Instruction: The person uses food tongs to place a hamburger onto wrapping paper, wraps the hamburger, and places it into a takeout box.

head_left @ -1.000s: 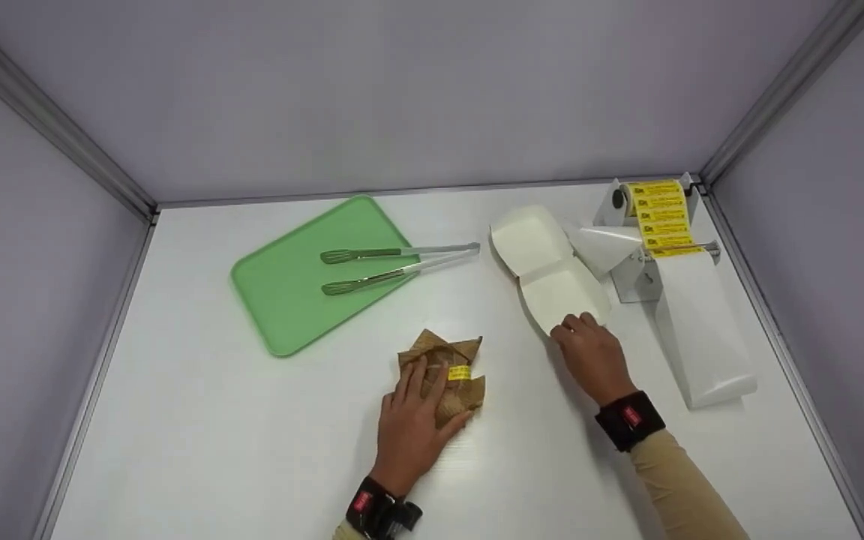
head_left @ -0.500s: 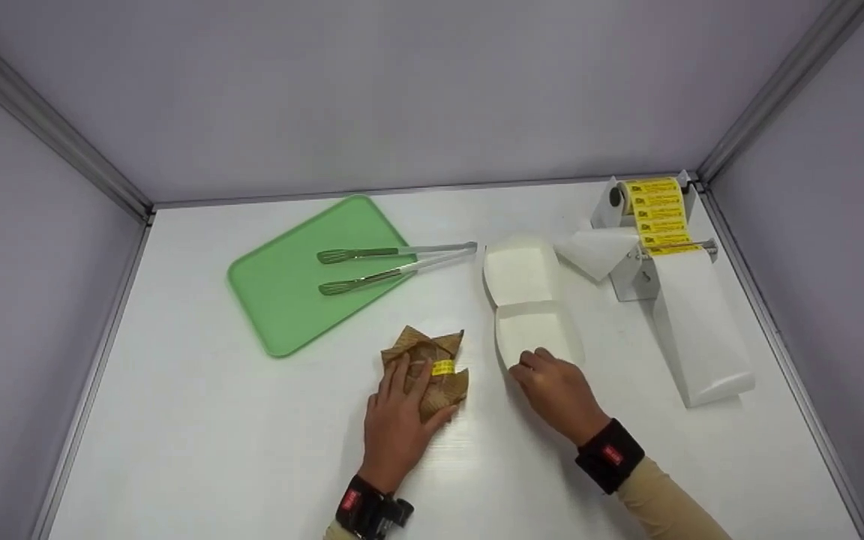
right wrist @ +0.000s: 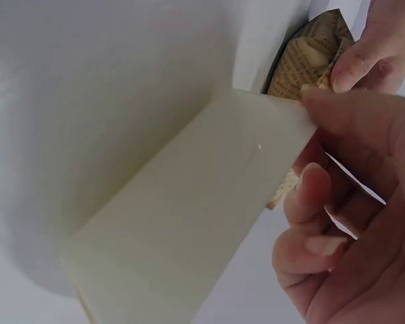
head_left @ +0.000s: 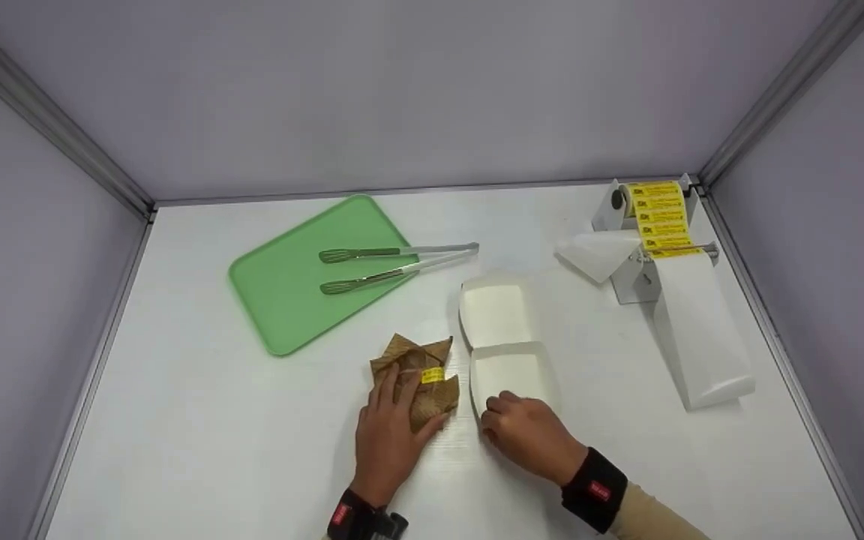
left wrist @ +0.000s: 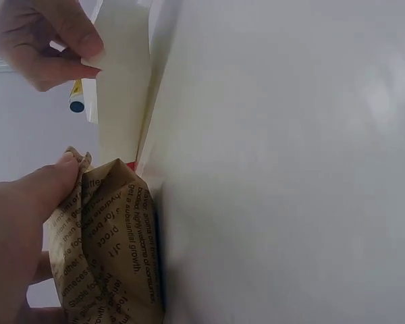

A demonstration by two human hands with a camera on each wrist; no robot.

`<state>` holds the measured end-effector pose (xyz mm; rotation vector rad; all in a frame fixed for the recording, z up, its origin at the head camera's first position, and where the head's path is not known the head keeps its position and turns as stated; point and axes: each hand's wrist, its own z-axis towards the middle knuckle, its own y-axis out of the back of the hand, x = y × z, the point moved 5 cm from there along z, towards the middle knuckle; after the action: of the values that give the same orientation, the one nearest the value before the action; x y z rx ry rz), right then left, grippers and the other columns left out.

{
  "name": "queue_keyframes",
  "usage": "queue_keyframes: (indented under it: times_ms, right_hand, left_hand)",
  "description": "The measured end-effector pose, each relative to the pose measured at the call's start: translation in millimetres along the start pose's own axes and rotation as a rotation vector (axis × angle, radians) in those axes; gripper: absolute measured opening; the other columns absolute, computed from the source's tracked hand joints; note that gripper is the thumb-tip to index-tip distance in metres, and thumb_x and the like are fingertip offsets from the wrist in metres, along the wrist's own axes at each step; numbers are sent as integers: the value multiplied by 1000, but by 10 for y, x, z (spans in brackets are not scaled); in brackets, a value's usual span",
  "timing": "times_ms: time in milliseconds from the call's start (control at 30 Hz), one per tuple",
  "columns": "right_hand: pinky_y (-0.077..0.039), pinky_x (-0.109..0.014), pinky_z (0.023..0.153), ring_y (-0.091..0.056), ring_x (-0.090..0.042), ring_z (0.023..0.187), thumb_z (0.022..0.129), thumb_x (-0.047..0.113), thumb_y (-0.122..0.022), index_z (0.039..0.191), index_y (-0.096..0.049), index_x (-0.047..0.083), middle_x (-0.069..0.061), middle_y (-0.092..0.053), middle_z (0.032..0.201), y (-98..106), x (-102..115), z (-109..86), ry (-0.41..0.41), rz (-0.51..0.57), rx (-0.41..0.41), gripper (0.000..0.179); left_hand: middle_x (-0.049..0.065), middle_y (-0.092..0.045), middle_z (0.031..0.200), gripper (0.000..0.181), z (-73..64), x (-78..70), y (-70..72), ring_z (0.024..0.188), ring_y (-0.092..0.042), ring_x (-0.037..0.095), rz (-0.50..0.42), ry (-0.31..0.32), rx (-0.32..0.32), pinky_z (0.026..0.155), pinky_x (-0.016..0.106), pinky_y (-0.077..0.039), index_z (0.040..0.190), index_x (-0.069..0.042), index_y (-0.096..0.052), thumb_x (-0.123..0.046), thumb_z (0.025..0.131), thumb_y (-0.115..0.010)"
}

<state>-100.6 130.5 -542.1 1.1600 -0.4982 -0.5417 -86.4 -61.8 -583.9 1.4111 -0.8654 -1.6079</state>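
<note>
A brown printed-paper parcel (head_left: pixel 432 405) with a yellow label (head_left: pixel 433 375) lies on the table. My left hand (head_left: pixel 389 444) rests over its left side with fingers extended; the thumb lies along the near edge, on the folded paper in the left wrist view. Just right of the parcel stands a white clamshell food box (head_left: pixel 503 315), its two halves spread flat. My right hand (head_left: pixel 533 436) pinches the near wall of that box between thumb and fingers, and the right wrist view shows the box wall (right wrist: pixel 182 202) up close. What the parcel contains is hidden by the paper.
Steel tongs (head_left: pixel 439 259) lie partly across a green tray (head_left: pixel 282 300) at the back left. A label dispenser (head_left: pixel 636 277) holds a roll of yellow labels (head_left: pixel 661 214) at the back right, with white backing strip (head_left: pixel 702 337) trailing toward the front.
My right hand has drawn the open box toward me and to the left, turning it straighter, next to the parcel. My left hand and the parcel have shifted slightly left.
</note>
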Motion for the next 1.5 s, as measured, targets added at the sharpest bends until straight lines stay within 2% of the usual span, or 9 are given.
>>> queue_keyframes:
  times_ms: [200,333,433,533,700,867,1000,1267,1500]
  right_hand:
    - [-54,-29,69,-62,-13,83,79,43,-85,101,-70,14,2,-67,94,72,33,206,-24,22,-42,39]
    - [-56,-39,90,-62,-24,113,71,55,-87,133,-60,10,-9,-64,126,26,-1,383,-44,37,9,81]
    - [-53,-47,101,-57,-32,129,65,63,-88,146,-50,8,-17,-56,143,-86,-14,484,-45,28,103,105]
    - [-48,-51,107,-53,-36,136,63,65,-88,148,-49,6,-22,-51,150,-203,-11,547,-43,45,202,111]
    - [-40,-57,115,-46,-42,142,63,59,-90,149,-50,10,-31,-43,153,-321,-1,634,-56,152,324,106]
    - [-41,-58,114,-44,-51,140,63,45,-94,151,-47,14,-39,-36,153,-342,-12,723,-93,305,395,104]
    - [-49,-54,107,-51,-47,134,66,39,-95,152,-41,14,-30,-45,151,-396,-21,751,-122,388,421,105]
    - [-57,-45,95,-67,-31,112,70,30,-94,147,-41,11,-15,-67,123,-469,8,775,-101,422,360,96]
    - [-56,-42,97,-65,-27,115,70,24,-94,152,-40,15,-10,-66,130,-377,34,786,-72,518,287,98]
  left_hand:
    - [8,-46,156,83,-115,86,113,138,-49,32,-114,13,0,99,53,-49,145,-24,-55,-71,78,-70]
    - [9,-41,158,96,-115,220,233,141,-45,34,-228,-1,32,106,57,-45,151,-23,-47,-67,72,-79]
    - [11,-28,165,116,-78,355,270,148,-36,37,-274,4,108,111,62,-40,159,-23,-32,-61,64,-88]
    - [12,-14,170,131,-44,480,233,149,-32,42,-292,21,227,111,66,-38,163,-25,-18,-56,60,-92]
    - [14,-17,168,129,-7,592,136,143,-41,45,-321,41,333,108,61,-44,164,-20,-16,-54,64,-92]
    - [12,-23,166,122,24,582,127,145,-41,38,-336,51,336,110,55,-46,162,-18,-24,-50,66,-92]
    - [10,-28,162,115,39,569,88,145,-42,35,-351,36,338,110,52,-46,160,-17,-29,-45,68,-92]
    - [8,-48,144,99,70,557,51,137,-50,29,-337,-31,263,110,47,-47,151,-11,-44,-32,68,-95]
    - [5,-58,137,92,71,536,140,129,-57,24,-291,-80,188,106,43,-51,146,-12,-51,-33,68,-95]
